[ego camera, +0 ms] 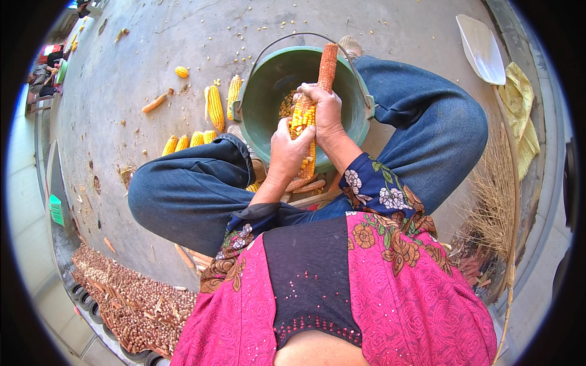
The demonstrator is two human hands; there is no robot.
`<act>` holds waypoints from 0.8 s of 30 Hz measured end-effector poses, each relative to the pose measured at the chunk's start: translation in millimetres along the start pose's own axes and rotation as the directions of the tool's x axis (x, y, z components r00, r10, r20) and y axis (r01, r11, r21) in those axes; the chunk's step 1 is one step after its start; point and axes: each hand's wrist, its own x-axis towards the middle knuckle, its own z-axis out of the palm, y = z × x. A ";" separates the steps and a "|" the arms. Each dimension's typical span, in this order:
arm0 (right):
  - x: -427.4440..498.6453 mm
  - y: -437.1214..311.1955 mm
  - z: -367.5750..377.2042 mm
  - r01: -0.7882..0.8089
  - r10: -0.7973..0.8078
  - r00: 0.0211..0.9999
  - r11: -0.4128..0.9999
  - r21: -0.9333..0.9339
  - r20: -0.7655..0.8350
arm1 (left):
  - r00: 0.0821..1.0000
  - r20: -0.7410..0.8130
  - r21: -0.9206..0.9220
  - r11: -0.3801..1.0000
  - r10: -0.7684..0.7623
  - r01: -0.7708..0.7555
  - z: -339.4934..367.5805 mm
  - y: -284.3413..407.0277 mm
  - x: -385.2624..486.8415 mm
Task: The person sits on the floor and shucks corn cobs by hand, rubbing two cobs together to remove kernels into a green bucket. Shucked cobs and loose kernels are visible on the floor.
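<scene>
My left hand [287, 150] grips a partly shelled ear of yellow corn [303, 116], its lower end pointing towards me. Closed around a bare reddish corncob [328, 68], my right hand [328, 112] lies against the upper part of that ear. The cob's free end sticks up past the fingers. Both hands are over a green plastic bucket [263, 78] standing between my legs, its wire handle [293, 34] resting towards the far side. Loose corn kernels [287, 104] lie inside the bucket; my hands hide part of its interior.
Whole ears of corn [214, 108] lie left of the bucket. Bare cobs [313, 186] lie on its near side. A big cob heap [137, 293] is at lower left. On the right are a white scoop shovel [480, 48], a twig broom [494, 201] and a yellow sack [519, 110].
</scene>
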 end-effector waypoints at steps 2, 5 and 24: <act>-1.5 -0.4 0.7 0.001 -0.001 1.000 1.000 -0.014 -0.006 | 1.000 0.000 0.058 0.998 0.005 -0.005 -0.6 4.3 -1.1; 2.8 3.2 -3.1 0.000 0.000 1.000 1.000 0.005 -0.020 | 1.000 0.002 0.111 0.994 0.015 -0.015 -0.7 3.5 -0.8; -4.1 -5.2 1.9 -0.022 0.022 1.000 0.999 0.038 0.015 | 0.998 0.035 -0.073 0.996 0.045 -0.042 -3.5 -5.1 0.7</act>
